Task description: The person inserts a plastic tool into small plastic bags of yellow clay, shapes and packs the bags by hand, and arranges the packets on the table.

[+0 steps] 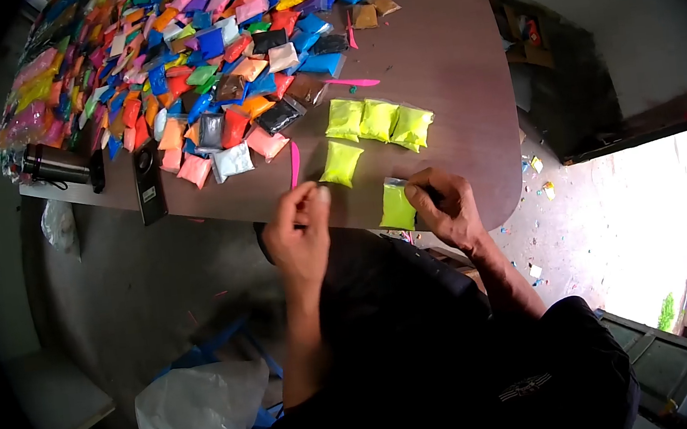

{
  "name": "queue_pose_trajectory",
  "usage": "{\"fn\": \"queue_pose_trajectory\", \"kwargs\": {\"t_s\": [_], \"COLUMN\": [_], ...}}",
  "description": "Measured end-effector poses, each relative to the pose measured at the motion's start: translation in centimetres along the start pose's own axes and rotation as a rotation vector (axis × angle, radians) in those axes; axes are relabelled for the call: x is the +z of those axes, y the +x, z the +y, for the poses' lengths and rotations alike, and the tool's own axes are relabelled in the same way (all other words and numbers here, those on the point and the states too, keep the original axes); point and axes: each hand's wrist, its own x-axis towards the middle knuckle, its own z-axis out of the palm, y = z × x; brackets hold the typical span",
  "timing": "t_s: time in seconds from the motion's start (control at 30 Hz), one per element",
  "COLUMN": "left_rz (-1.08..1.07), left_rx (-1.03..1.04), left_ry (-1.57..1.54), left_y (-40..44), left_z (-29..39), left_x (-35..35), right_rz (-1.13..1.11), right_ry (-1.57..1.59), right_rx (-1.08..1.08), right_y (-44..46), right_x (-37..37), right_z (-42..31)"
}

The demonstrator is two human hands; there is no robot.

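My right hand is at the table's near edge, its fingers closed at the right side of a small clear bag with neon-yellow, clay-like filling. My left hand is raised at the edge further left, thumb and fingers pressed together; whatever they may hold is hidden. Just beyond it lies a pink plastic stick. Between the hands and slightly further back rests another neon-yellow bag. Behind that, three more bags sit side by side, the middle yellow bag touching its neighbours.
A large heap of small colourful bags covers the table's left and back. A dark phone-like object and a metal flask stand near the left edge. More pink sticks lie on the brown tabletop. A translucent plastic bag hangs below.
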Motion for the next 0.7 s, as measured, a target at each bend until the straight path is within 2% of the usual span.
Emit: {"fn": "queue_pose_trajectory", "kwargs": {"t_s": [0.03,0.1,0.17,0.27,0.33,0.43,0.57,0.63,0.7], "left_rz": [0.030,0.030,0.031,-0.011,-0.026,-0.045,-0.080,-0.063,-0.099], "left_rx": [-0.007,0.070,0.079,0.149,0.169,0.150,0.120,0.152,0.134], "left_ry": [0.086,0.164,0.172,0.394,0.427,0.477,0.498,0.486,0.499], "left_y": [0.7,2.2,3.1,3.9,4.3,4.4,4.5,4.5,4.8], "left_z": [-0.6,-1.2,-2.9,-3.3,-4.1,-4.0,-3.8,-3.7,-3.6], "left_x": [-0.5,-1.0,-1.0,-1.1,-1.1,-1.2,-1.6,-1.6,-1.8], "right_rz": [0.001,-0.033,-0.004,0.018,0.110,0.196,0.161,0.060,0.035], "right_ry": [0.001,-0.236,-0.280,-0.385,-0.465,-0.439,-0.441,-0.612,-0.635], "right_rx": [0.000,-0.015,-0.039,-0.091,-0.208,-0.245,-0.376,-0.516,-0.500], "right_y": [0.2,0.4,0.6,0.3,0.1,-0.3,-0.8,-1.0,-1.2], "right_x": [-0.6,-1.8,-2.4,-3.3,-3.2,-3.0,-3.8,-4.0,-3.5], "right_z": [0.0,0.0,0.4,0.4,0.6,0.3,2.1,1.6,1.0]}}
